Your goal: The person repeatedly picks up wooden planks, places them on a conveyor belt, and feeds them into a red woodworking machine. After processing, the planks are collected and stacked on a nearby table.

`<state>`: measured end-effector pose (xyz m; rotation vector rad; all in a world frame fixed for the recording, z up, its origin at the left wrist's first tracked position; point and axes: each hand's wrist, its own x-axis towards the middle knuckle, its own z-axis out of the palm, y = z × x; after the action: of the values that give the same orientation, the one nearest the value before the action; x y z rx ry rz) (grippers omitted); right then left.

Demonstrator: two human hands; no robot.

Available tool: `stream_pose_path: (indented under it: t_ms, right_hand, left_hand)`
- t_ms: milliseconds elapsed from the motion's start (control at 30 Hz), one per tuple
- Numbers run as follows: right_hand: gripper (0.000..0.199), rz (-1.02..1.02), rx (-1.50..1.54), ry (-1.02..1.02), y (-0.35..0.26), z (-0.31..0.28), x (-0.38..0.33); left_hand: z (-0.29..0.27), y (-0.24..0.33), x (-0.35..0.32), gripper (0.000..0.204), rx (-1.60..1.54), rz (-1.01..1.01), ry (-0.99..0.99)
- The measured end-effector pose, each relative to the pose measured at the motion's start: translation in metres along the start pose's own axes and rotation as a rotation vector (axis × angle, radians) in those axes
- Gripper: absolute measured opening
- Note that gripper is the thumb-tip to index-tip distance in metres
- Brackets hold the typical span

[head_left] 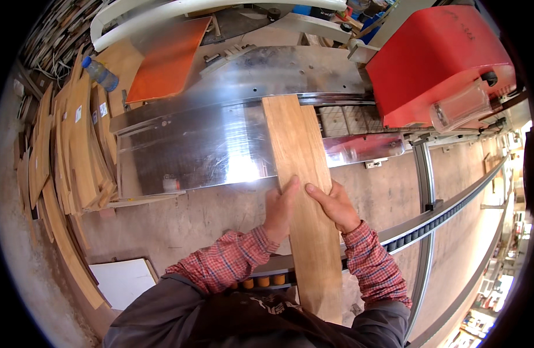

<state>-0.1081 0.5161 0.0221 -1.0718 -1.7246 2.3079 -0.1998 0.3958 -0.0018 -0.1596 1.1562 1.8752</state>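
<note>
A long wooden board (285,136) runs from my chest out over a shiny metal machine table (191,145). Along its right side shows the edge of a second wooden board (315,152), its far end set slightly back. My left hand (280,210) grips the boards from the left, thumb on top. From the right, my right hand (335,206) holds them the same way, its thumb lying across the upper face. The fingers of both hands are partly hidden beneath the wood. The boards' far ends lie on the metal surface, close to the slotted metal strip (336,98).
A red machine housing (435,66) with a clear plastic guard (461,107) stands at the far right. Long wooden planks (75,145) lean at the left, near a blue-capped bottle (101,74). An orange panel (168,61) lies beyond the table. A roller rail (441,217) curves along the right.
</note>
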Motion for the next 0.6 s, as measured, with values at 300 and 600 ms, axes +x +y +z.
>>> stream_pose_path:
  t_ms: [300,600]
  right_hand:
    - [0.044,-0.022,-0.024,0.01,0.009,0.005,0.002]
    - [0.04,-0.022,-0.026,0.075,0.005,0.009,0.001]
  left_hand:
    - [-0.002,0.008,-0.005,0.04,-0.051,-0.036,-0.021]
    - [-0.009,0.003,0.001,0.041,0.055,-0.021,-0.014]
